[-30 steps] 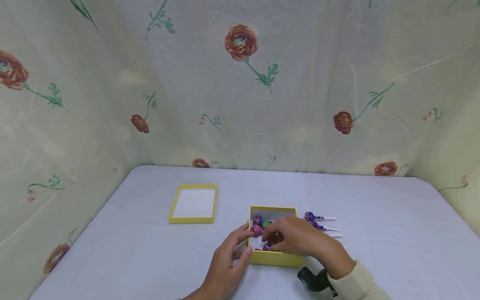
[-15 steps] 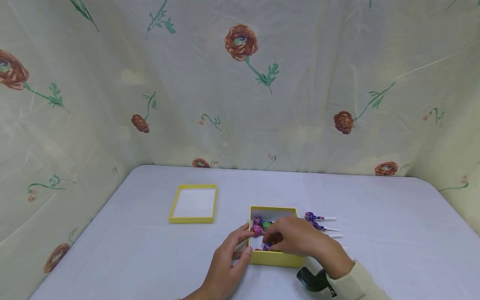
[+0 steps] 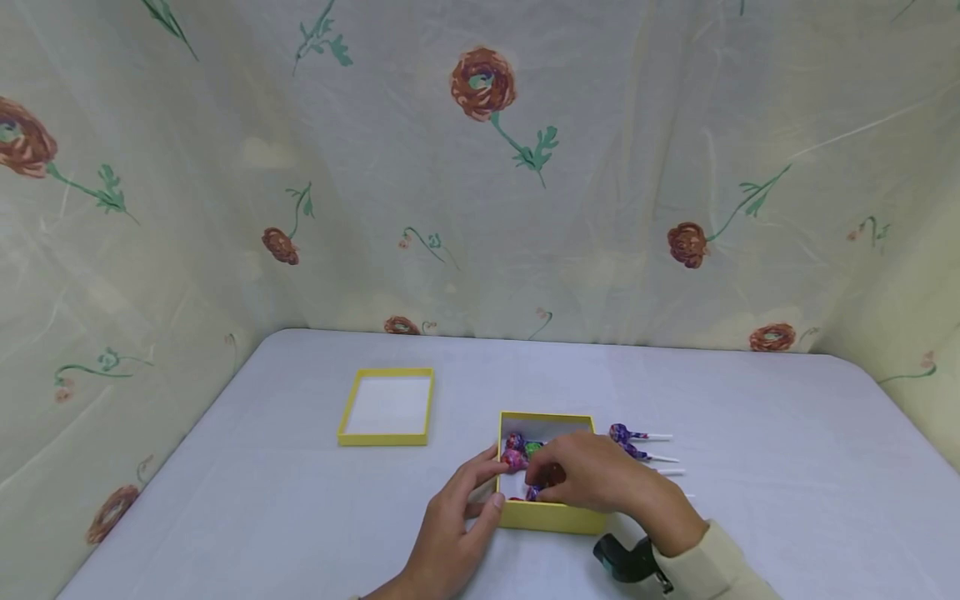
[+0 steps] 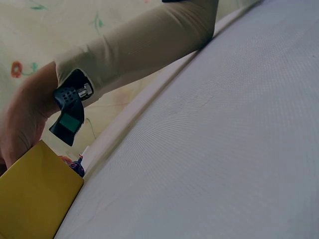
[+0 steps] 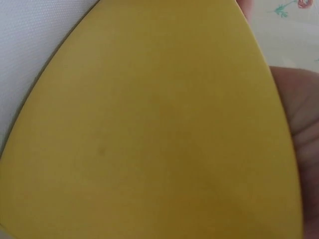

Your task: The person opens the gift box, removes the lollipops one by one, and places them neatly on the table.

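Note:
A yellow open-topped box (image 3: 551,518) with a white inside stands near the front of the table. My left hand (image 3: 457,521) rests along its left side, fingers nearly straight, fingertips at the rim. My right hand (image 3: 596,473) reaches down into the box, finger and thumb pinching a purple-wrapped lollipop (image 3: 534,493), most of which the hand hides. Farther back inside lie a pink lollipop (image 3: 513,460), a purple one and a green one (image 3: 532,448). The left wrist view has the right hand (image 4: 22,122) over the wall. In the right wrist view, the box wall (image 5: 149,124) covers most of the picture.
Several lollipops (image 3: 633,435) lie right of the box, sticks pointing right, some partly behind the right hand. The yellow-edged lid (image 3: 390,407) lies inner side up at the back left of the white-covered table (image 3: 247,467). A flowered curtain (image 3: 585,208) hangs behind.

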A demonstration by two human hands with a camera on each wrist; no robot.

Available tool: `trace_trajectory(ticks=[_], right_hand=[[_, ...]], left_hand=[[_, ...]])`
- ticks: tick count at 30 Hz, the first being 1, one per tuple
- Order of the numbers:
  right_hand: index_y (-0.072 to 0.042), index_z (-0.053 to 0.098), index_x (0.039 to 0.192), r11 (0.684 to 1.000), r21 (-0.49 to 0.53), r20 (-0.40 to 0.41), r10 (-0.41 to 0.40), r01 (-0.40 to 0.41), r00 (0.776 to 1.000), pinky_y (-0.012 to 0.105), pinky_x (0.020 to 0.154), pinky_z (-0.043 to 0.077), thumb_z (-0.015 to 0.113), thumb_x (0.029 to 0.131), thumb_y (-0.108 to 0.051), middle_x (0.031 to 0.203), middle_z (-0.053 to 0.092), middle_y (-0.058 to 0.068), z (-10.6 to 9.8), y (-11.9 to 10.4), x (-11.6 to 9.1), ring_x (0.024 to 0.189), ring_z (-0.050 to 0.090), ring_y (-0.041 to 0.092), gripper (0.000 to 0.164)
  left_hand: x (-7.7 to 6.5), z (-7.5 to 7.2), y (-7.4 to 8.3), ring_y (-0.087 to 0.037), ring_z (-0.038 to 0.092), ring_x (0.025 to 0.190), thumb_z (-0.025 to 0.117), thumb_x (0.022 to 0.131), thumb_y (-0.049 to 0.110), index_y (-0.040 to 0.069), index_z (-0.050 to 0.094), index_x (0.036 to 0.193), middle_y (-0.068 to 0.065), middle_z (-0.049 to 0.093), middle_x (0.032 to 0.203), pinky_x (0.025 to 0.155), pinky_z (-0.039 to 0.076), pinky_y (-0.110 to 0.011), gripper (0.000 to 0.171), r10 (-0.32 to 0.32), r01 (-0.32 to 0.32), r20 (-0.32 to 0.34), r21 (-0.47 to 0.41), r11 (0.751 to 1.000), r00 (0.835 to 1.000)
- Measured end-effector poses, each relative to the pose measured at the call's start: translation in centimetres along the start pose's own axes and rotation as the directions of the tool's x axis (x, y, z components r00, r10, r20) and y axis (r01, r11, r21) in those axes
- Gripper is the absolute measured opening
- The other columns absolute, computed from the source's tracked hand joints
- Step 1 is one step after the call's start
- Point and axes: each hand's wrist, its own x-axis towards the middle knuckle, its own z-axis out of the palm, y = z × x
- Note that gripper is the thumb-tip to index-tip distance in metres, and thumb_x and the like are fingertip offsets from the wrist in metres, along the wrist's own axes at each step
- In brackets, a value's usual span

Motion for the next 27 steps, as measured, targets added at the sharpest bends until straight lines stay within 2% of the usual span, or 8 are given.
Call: trace_trajectory(ticks=[11,18,27], right_hand=[[-0.022,0.075,0.093,1.000,0.003,0.021,0.003,-0.003,1.000,0.022,0.065,0.050,0.077,0.082,-0.020,0.076,0.063,-0.019,0.02,0.02,0.16,0.068,0.056,0.001,0.011],[-0.021,0.075,0.091,0.999,0.017,-0.004,-0.040,0.040,0.999,0.021,0.061,0.049,0.077,0.082,-0.019,0.077,0.063,-0.018,-0.05,0.23,0.06,0.067,0.056,0.001,0.009],[-0.019,0.075,0.093,0.989,0.130,-0.016,-0.063,0.065,0.998,0.020,0.061,0.052,0.076,0.083,-0.018,0.084,0.067,-0.014,-0.30,0.45,-0.06,0.070,0.059,0.004,0.011]], left_hand=[[0.08,-0.03,0.10,-0.022,0.048,0.129,0.052,0.100,0.014,0.014,0.054,0.128,-0.003,0.041,0.149,0.086,0.054,-0.021,0.029,-0.028,0.028,0.010,0.007,1.000,1.000],[0.08,-0.08,0.14,-0.022,0.047,0.130,0.051,0.100,0.015,0.015,0.053,0.129,-0.002,0.039,0.150,0.086,0.053,-0.021,0.029,-0.037,0.037,0.020,0.003,0.999,0.999],[0.04,-0.09,-0.06,-0.023,0.048,0.129,0.052,0.100,0.016,0.014,0.054,0.128,-0.003,0.041,0.149,0.086,0.054,-0.022,0.029,-0.012,0.012,0.011,-0.004,1.000,1.000]])
